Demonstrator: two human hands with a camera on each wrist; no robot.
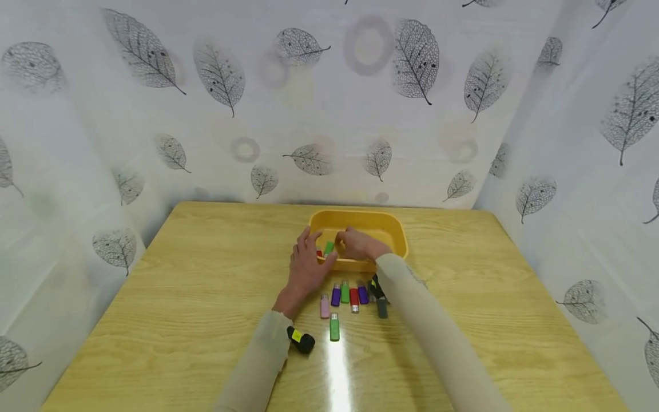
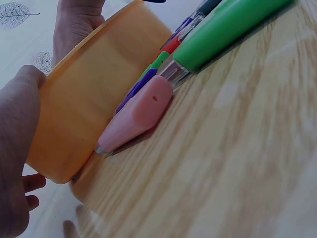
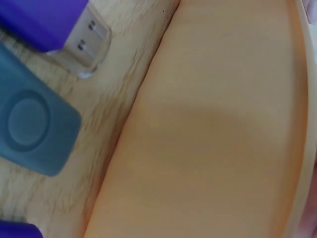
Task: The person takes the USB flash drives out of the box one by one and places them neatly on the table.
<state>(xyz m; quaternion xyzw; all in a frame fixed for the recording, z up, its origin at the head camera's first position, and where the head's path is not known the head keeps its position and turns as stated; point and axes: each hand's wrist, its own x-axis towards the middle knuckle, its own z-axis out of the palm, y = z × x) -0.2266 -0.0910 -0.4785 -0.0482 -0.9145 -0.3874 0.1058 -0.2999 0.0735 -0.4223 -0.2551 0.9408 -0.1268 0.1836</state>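
Observation:
A yellow plastic tray (image 1: 393, 229) stands toward the back of the table. My left hand (image 1: 306, 268) holds its left front corner, thumb at the front rim and fingers spread round the left side. My right hand (image 1: 357, 245) reaches over the front wall into the tray with bent fingers; whether anything is between them is hidden. Beside it inside lie a green USB stick (image 1: 329, 248) and a red one (image 1: 319, 253). In front are several more, among them a pink one (image 2: 141, 114), a green one (image 1: 334, 327), a purple one (image 3: 44, 20) and a dark grey one (image 3: 34, 119).
The sticks lie loosely grouped between my forearms on the wooden table (image 1: 206, 274). A leaf-patterned cloth (image 1: 319, 126) hangs behind the table and along both sides. A black strap with a camera (image 1: 301, 340) sits on my left wrist.

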